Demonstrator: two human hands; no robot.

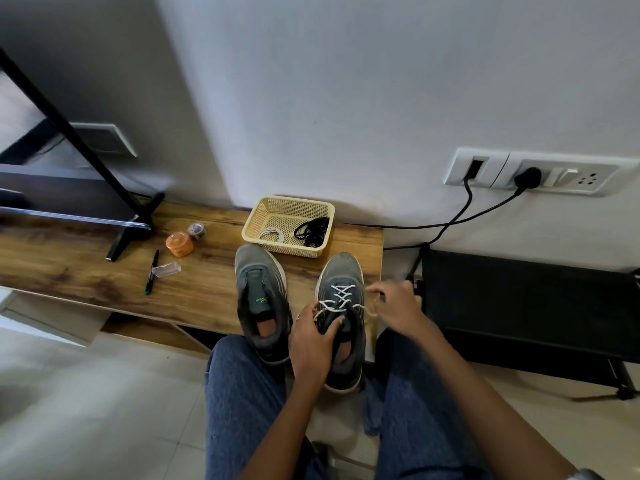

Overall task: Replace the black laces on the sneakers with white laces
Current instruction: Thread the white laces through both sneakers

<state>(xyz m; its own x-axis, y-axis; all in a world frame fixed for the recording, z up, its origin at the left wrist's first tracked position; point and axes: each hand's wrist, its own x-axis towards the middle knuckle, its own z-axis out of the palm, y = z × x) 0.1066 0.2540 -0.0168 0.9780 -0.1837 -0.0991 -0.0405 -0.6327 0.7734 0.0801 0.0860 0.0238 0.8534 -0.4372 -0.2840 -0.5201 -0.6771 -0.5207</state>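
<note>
A: What's the person wearing?
B: Blue denim jeans [242, 403] on both legs, the fabric faded and mottled. Both forearms are bare, with no sleeves showing.
A: Any jewellery?
B: A thin ring [298, 319] on a left hand [313, 344] finger, and something silvery, maybe a watch [585, 474], at the right wrist

Wood-grain table [86, 268] is showing a matt, knotty finish; at its twelve o'clock edge a perforated cream plastic basket [313, 252] is sitting. Grey sneakers [261, 282] are looking like matt mesh cloth (soles pale, rubbery). Jeans [242, 393] are reading as rough denim.
</note>
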